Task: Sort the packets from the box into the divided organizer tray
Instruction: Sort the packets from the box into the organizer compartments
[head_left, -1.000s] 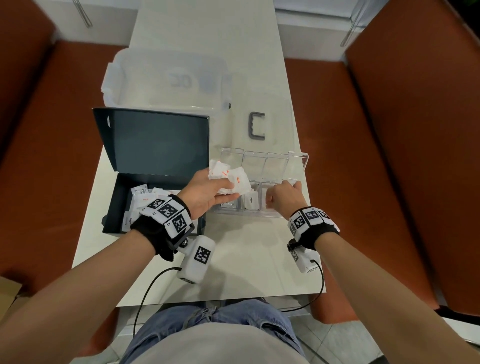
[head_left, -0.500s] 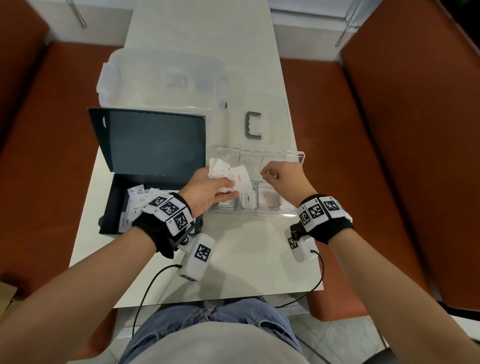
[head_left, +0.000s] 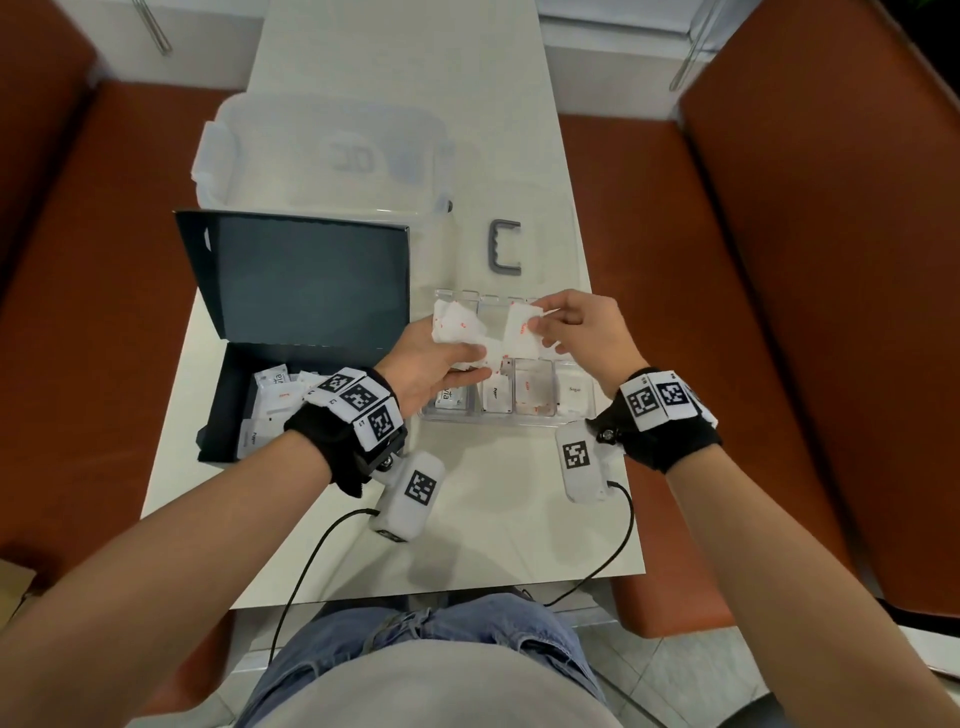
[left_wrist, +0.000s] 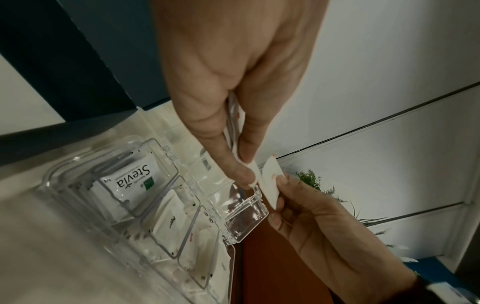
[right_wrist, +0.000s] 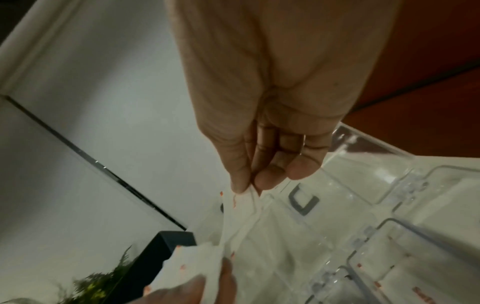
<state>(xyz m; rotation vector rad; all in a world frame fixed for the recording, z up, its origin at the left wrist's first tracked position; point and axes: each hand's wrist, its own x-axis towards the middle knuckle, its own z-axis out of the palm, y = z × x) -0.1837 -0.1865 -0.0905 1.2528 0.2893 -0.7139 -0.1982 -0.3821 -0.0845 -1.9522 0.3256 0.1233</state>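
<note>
- From my remote station I find the left hand (head_left: 431, 364) over the near-left part of the clear organizer tray (head_left: 524, 418), fingers and thumb closed narrowly on a fanned bunch of white packets (head_left: 460, 325) with orange print.
- The left wrist view confirms it — thumb and fingers (left_wrist: 233, 164) press the packets (left_wrist: 235, 123) flat between them, above the tray (left_wrist: 155, 205).
- The right hand (head_left: 587, 332) is raised above the tray's far side; thumb and forefinger pinch a single white packet (head_left: 522, 327) by its corner, the other fingers curled in.
- In the right wrist view the fingertips (right_wrist: 262, 181) meet on that packet's (right_wrist: 241, 209) edge; its lower end lies against the left hand's bunch — I cannot tell whether it is free of it.
- The tray's near compartments hold packets: one marked Stevia (left_wrist: 130, 179) at the left, further white ones to its right.
- The dark box (head_left: 234, 405) stands open, left of the tray, with loose packets (head_left: 275, 400) inside; its lid (head_left: 301, 280) is raised.
- Far of these I note a translucent bin (head_left: 322, 156) and a grey handle (head_left: 506, 247) on the pale table (head_left: 493, 519).
</note>
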